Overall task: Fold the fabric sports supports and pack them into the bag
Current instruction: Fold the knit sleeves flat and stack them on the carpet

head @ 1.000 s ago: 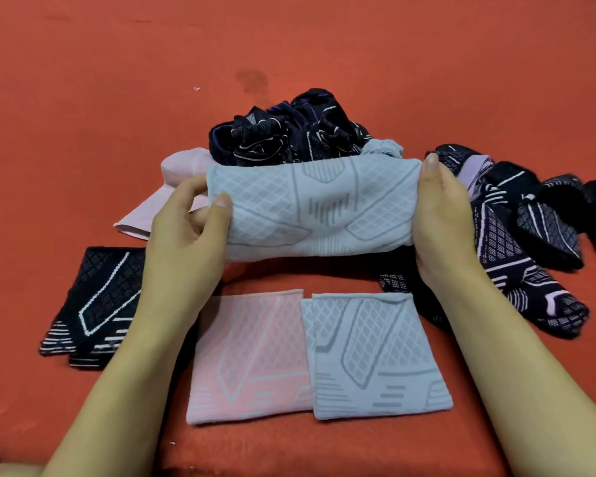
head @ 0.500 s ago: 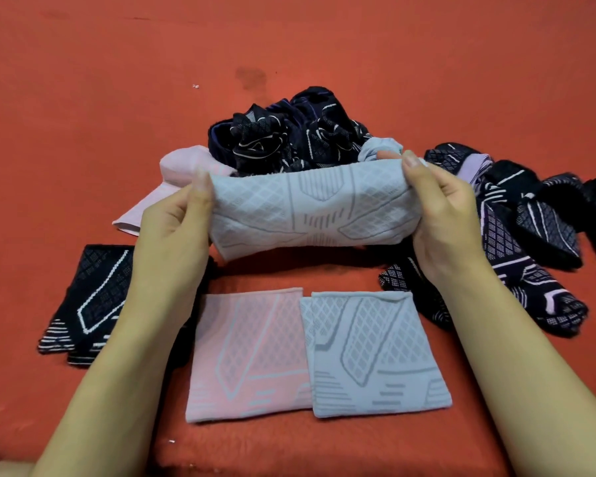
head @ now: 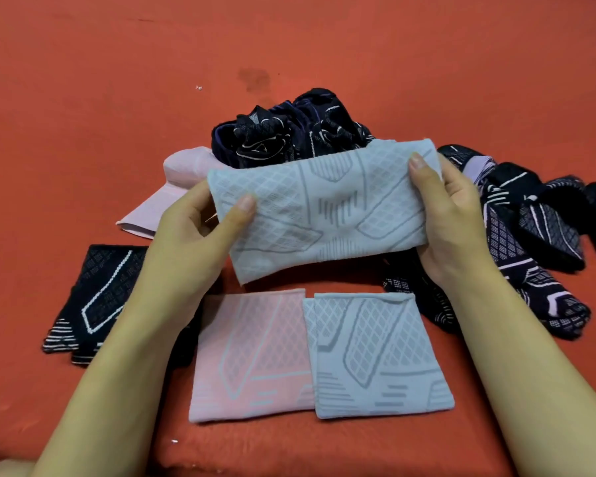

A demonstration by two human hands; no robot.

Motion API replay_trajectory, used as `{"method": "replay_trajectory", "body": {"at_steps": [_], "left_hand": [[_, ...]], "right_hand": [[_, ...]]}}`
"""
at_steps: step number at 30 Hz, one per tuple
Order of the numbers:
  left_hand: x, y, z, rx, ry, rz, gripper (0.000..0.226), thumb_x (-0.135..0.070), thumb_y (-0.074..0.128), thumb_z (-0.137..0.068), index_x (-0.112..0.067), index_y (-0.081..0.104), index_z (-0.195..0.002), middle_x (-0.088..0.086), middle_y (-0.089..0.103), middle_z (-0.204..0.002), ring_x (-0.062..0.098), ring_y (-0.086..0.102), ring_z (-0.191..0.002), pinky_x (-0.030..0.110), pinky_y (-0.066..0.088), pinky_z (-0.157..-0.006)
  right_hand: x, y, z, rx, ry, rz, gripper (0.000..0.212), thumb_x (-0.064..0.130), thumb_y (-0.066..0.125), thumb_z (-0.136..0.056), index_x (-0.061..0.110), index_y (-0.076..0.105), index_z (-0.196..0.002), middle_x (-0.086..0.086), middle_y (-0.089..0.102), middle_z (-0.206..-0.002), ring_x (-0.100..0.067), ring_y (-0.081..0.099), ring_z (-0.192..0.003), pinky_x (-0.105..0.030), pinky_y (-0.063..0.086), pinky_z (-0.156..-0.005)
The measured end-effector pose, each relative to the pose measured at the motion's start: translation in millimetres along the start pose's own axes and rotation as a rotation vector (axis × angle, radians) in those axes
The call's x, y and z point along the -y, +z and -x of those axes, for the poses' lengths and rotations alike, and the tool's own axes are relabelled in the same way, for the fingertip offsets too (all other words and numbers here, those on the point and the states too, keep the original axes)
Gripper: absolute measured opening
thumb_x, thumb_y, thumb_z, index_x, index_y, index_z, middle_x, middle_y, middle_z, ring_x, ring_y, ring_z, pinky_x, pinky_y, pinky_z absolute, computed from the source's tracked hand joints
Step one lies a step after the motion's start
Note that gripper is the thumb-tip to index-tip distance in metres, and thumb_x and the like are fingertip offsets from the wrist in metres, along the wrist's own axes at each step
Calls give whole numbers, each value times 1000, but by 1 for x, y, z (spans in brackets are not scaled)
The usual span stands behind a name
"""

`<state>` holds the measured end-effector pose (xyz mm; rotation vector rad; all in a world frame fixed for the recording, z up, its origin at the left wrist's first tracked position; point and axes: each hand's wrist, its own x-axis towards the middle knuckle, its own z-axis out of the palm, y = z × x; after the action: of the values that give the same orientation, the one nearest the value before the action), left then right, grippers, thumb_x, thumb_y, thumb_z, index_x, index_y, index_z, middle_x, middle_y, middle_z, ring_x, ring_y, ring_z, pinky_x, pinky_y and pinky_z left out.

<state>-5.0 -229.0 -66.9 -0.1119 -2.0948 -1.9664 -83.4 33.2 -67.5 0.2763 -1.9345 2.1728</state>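
An orange cloth (head: pixel 83 132) covers the surface under both arms. Beyond the hands lies a dark heap of supports (head: pixel 289 132) — more trail off past the right wrist. Held up between the hands is a grey support (head: pixel 324 211), the left hand (head: pixel 193 232) and right hand (head: pixel 451 218) each pinching an end. Below them lie a pink folded support (head: pixel 252 356) and a grey folded support (head: pixel 375 356), edges touching.

Two bare forearms, entering from the lower edge. No sleeves in view, no watch, no rings, no gloves. Left hand (head: pixel 200 232) and right hand (head: pixel 451 218) both uncovered. Fingernails short and plain, without polish. Nothing worn from wrists down to elbows.
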Motion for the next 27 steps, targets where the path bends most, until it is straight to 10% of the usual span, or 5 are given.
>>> {"method": "replay_trajectory", "body": {"at_steps": [5,10,17,22,27], "left_hand": [[-4,2,0,-126,-103,15,25,-33,62,-102,-14,78,-109,1,81,-106,21,77,-103,47,59,-96],[-3,1,-4,-225,-167,91,23,-27,65,-103,-12,83,-100,4,78,-118,24,71,-118,54,52,-109],[-21,1,-1,-192,-354,417,18,-33,77,-83,-18,86,-83,4,79,-107,17,76,-99,47,57,-101],[-15,-9,-4,-47,-361,565,39,-48,62,-100,-17,80,-117,-1,55,-127,21,40,-130,52,31,-124],[-15,-5,1,145,-161,382,48,-25,59,-100,-16,54,-146,12,66,-141,32,64,-129,48,60,-95]], "right_hand": [[-6,-1,-4,-52,25,102,70,53,69,-91,-16,61,-93,-34,64,-106,-28,63,-93,-62,52,-91],[-7,-2,-5,-49,14,25,33,47,71,-87,17,82,-77,-1,70,-130,-16,66,-123,-44,49,-111],[0,1,2,-22,-7,-61,59,44,67,-98,-15,66,-93,-6,71,-130,-32,65,-125,-58,48,-111],[16,5,6,38,135,-189,57,51,48,-102,3,72,-119,-17,75,-120,-31,71,-115,-49,57,-101],[14,-1,5,287,242,-291,68,52,53,-99,3,54,-146,-26,58,-144,-45,54,-135,-63,40,-115]]}}
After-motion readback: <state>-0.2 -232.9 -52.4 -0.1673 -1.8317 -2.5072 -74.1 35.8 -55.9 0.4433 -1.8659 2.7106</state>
